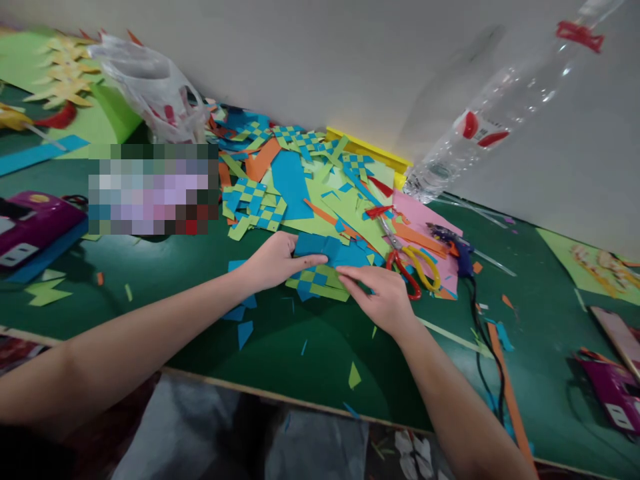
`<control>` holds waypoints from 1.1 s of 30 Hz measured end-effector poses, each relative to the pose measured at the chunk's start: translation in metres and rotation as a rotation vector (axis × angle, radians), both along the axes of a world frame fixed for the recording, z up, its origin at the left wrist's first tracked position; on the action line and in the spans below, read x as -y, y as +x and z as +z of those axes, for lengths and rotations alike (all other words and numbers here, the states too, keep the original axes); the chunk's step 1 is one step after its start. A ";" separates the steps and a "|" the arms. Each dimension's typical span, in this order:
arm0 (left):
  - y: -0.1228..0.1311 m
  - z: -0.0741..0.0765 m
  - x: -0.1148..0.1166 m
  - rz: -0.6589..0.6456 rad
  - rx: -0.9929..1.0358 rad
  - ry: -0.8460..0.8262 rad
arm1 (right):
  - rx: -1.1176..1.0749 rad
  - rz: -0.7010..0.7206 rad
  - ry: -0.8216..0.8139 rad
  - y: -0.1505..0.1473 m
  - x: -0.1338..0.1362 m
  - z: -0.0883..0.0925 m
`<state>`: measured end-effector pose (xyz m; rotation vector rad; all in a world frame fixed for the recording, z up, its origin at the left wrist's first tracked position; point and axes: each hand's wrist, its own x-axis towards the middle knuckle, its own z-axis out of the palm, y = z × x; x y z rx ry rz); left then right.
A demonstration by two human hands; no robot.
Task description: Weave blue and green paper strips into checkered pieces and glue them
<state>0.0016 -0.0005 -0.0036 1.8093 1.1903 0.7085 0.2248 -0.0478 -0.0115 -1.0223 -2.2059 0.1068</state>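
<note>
My left hand is closed on the left end of a blue paper strip that lies over a green-and-blue woven paper mat. Just to the right, my right hand pinches the near edge of the same blue paper with thumb and forefinger. Both hands rest on the green table at the front of a heap of cut blue, green and orange paper.
Scissors with red and yellow handles lie right of my right hand. A blue glue gun with a black cord lies beyond them. A clear plastic bottle leans on the wall. A plastic bag and purple devices sit left.
</note>
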 end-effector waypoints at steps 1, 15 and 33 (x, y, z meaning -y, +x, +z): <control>0.000 0.000 0.000 0.000 -0.001 0.002 | 0.000 -0.003 -0.002 0.000 0.000 0.000; 0.000 0.001 -0.001 -0.003 0.050 -0.046 | -0.134 -0.099 -0.488 0.000 -0.002 0.004; -0.001 -0.012 -0.007 -0.079 0.047 -0.018 | -0.330 -0.196 -0.517 0.003 -0.004 0.002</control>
